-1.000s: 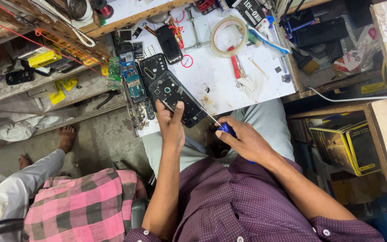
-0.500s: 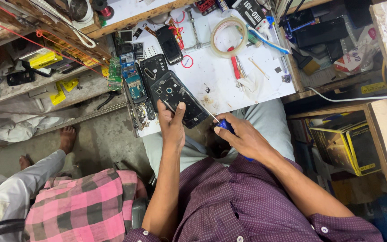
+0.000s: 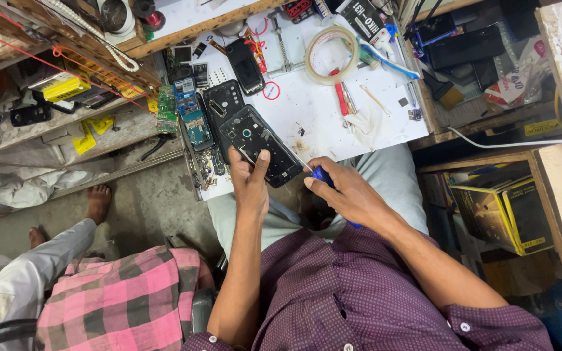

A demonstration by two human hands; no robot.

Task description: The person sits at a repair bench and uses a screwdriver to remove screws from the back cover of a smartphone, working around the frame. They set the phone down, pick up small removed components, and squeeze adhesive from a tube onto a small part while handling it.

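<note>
L hand (image 3: 252,182) grips near edge of opened black phone (image 3: 258,144), thumb on its frame; phone lies at front edge of white bench (image 3: 320,104). R hand (image 3: 349,192) closed on blue-handled screwdriver (image 3: 319,174), tip pointing at phone's right side. Second black phone (image 3: 244,64), tape roll (image 3: 332,45), green circuit board (image 3: 167,110) near. Person in pink checked shirt (image 3: 121,299) sits at left.

A tape roll (image 3: 331,53), toothbrush (image 3: 385,57) and red-handled tool (image 3: 341,99) lie on the white bench (image 3: 385,123).

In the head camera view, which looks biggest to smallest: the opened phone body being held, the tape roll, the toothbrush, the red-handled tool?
1. Opened phone body
2. Tape roll, close behind
3. Toothbrush
4. Red-handled tool
The phone sits nearer the camera, so its lead over the tape roll is uncertain.
</note>
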